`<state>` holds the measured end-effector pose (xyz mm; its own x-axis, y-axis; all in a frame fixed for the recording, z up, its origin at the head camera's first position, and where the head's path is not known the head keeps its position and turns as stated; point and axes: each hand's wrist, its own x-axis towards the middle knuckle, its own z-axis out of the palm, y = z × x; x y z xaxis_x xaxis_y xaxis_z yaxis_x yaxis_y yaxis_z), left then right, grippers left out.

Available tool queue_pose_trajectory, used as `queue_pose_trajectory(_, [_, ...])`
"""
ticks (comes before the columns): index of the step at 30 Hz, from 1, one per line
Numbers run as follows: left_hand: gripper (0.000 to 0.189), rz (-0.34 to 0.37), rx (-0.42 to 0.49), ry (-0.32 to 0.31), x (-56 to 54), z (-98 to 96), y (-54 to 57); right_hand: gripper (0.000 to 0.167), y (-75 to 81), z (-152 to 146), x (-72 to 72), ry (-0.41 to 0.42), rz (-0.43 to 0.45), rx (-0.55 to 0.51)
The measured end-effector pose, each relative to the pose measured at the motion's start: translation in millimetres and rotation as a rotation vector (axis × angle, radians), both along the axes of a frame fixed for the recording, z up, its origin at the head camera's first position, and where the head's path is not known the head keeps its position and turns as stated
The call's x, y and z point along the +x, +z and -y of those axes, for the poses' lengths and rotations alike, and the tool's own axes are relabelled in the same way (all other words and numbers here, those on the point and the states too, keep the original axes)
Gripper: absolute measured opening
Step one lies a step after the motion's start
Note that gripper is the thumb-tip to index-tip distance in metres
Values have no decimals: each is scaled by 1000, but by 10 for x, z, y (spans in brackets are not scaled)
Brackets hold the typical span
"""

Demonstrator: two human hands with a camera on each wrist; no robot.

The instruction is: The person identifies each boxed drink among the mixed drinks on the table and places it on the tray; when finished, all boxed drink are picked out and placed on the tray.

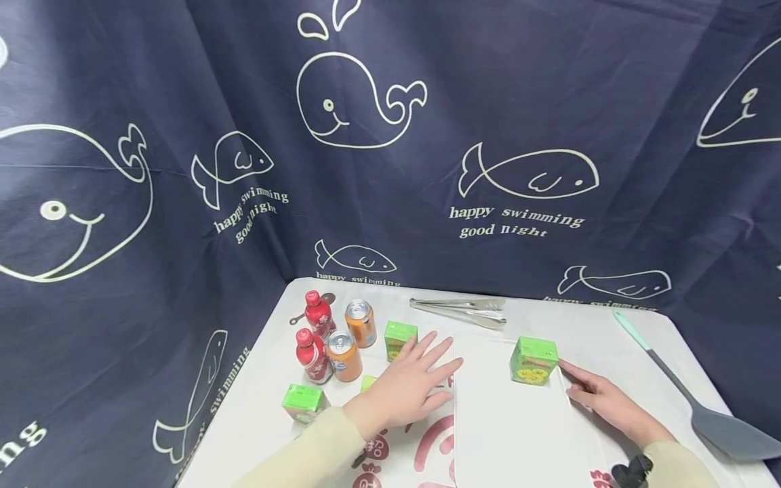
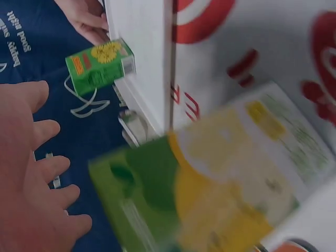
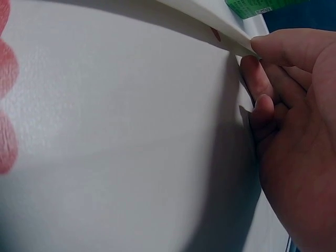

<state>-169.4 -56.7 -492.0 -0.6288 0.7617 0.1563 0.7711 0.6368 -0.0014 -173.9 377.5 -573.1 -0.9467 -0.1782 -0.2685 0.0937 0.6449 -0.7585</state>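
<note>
A white board (image 1: 506, 420) lies on the table, with a green juice carton (image 1: 533, 362) bearing yellow flowers standing near its far right corner. My right hand (image 1: 610, 407) pinches the board's right edge beside that carton; the right wrist view shows the fingertips (image 3: 257, 44) at the edge. To the left, my left hand (image 1: 405, 390) hovers with spread fingers over the table, holding nothing. Behind its fingers stands another green carton (image 1: 401, 339). Below it is a green and yellow lemon carton (image 2: 220, 184), large and blurred in the left wrist view and mostly hidden in the head view.
Two red bottles (image 1: 318, 313) and two orange cans (image 1: 361, 324) stand at the left, with a green carton (image 1: 305, 401) in front. A small dark spoon (image 1: 328, 298) lies behind them. Metal tongs (image 1: 460, 310) lie at the back; a grey spatula (image 1: 726, 428) lies along the right edge.
</note>
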Motion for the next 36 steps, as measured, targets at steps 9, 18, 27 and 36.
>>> queue_pose_trajectory(9, [57, 23, 121, 68, 126, 601, -33, 75, -15, -25, -4, -5, 7, 7])
queue_pose_trajectory(18, [59, 18, 210, 125, 349, 1214, -72, 75, -32, -22, -10, -9, 11, 7])
queue_pose_trajectory(27, [59, -41, 289, 173, 499, 1755, -213, 73, 17, -28, -6, -12, 21, 8])
queue_pose_trajectory(36, [60, 48, 331, 186, 547, 2244, -373, 73, -17, -25, 2, -6, 14, 13])
